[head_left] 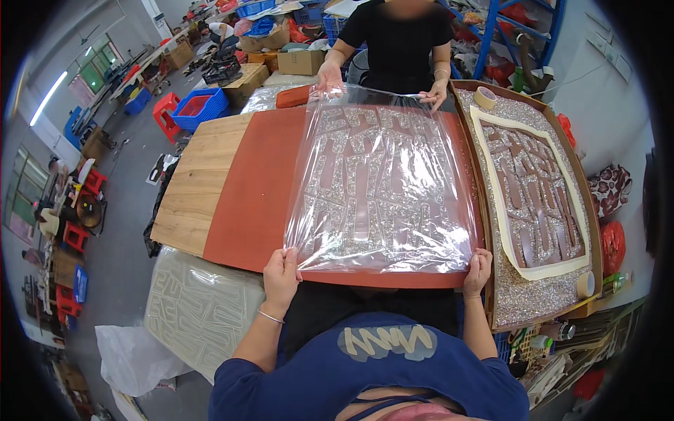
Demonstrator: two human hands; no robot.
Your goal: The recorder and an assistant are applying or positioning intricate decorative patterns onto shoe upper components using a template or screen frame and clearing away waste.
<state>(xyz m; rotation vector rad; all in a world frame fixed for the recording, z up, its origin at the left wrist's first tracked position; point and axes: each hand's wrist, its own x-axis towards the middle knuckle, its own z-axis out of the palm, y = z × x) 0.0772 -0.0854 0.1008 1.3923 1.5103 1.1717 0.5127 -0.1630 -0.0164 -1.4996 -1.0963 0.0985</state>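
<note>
A clear plastic film (393, 261) is stretched over a sheet of glittery cut-out shapes (361, 193) on a red mat (260, 182). My left hand (282, 272) pinches the film's near left corner. At the near right corner, my right hand (478, 271) grips the same film. Across the table a person in a black top holds the far edge, with one hand (330, 76) at the left and the other (437, 93) at the right. Glare hides part of the pattern beneath the film.
On the right, a shallow box (595, 245) full of glitter bits bears a framed stencil (586, 263) and two tape rolls (484, 97). Bare wooden boards (196, 175) lie left of the mat. A pale stencil sheet (203, 302) and white plastic bag (133, 358) are at lower left.
</note>
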